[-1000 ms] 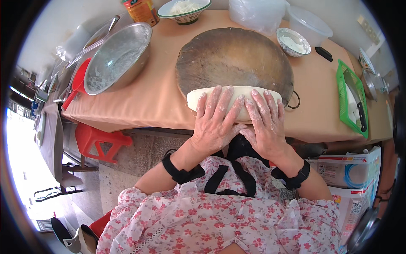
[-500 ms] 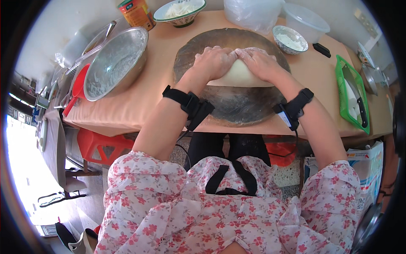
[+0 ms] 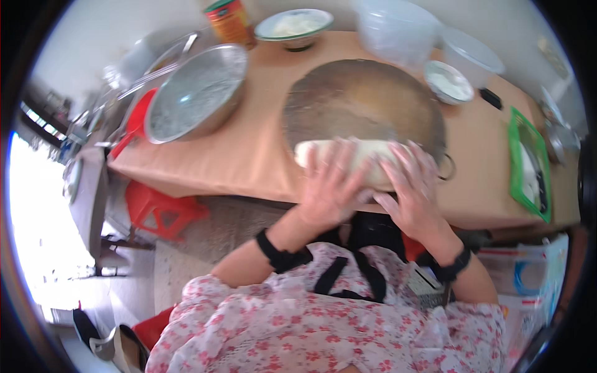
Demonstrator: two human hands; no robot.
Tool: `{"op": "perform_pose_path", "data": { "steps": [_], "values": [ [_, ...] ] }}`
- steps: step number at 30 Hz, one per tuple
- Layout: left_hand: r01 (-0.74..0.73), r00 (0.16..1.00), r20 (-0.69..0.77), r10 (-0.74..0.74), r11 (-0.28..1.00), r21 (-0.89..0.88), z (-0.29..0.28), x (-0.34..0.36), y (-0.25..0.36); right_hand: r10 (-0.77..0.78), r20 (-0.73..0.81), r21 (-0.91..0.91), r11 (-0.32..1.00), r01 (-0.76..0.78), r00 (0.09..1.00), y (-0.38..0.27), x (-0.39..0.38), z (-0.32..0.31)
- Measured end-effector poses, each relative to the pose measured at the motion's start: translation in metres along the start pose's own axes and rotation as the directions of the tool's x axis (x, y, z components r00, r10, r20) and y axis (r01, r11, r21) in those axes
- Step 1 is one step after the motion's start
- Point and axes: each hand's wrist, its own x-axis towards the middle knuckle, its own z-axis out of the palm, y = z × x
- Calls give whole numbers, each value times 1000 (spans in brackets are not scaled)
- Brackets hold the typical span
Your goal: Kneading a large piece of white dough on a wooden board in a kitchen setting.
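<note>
Where the tan-covered rectangular tabletop (image 3: 249, 155) fills the upper half of the head view, you see the largest item on it: a round, dark, worn wooden board (image 3: 360, 102) set near the front edge. To its left stands a wide, shiny round metal basin (image 3: 199, 93), well apart from the board. Behind the board, near the far edge, sits a clear plastic tub (image 3: 398, 28), with a white lidded container (image 3: 472, 53) just to its right. At the right end of the tabletop lies a green rectangular tray (image 3: 516, 168). A green-rimmed shallow bowl holding white contents (image 3: 292, 25) stands at the far edge, and a small metal bowl of white powder (image 3: 448, 81) rests just beside the board's upper right rim. An orange cylindrical tin (image 3: 229, 22) stands left of the green-rimmed bowl. Below the tabletop's left corner stands a red plastic stool (image 3: 158, 211) on the floor.

The pale, elongated loaf of dough (image 3: 367, 158) lies across the near edge of the wooden board, partly over its front rim. Your left hand (image 3: 329, 186) lies flat on the loaf's left part, fingers spread; its grip is wide and pressing down on the dough, not closed around it. Your right hand (image 3: 413, 193) lies on the right part in the same way, fingers spread, palm on the dough. Both wrists wear black bands.
</note>
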Motion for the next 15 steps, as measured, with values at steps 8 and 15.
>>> {"op": "perform_pose_path", "data": {
  "steps": [8, 15],
  "values": [
    [-1, 997, 82, 3, 1000, -18, -3, 17, -6, 5, -13, -95, 995, -6, 1000, 16, 4, 11],
    [257, 865, 476, -158, 955, -150, 17, 104, -53, 264, 236, 109, 949, -295, 935, 71, 81, 13]
  ]
}}
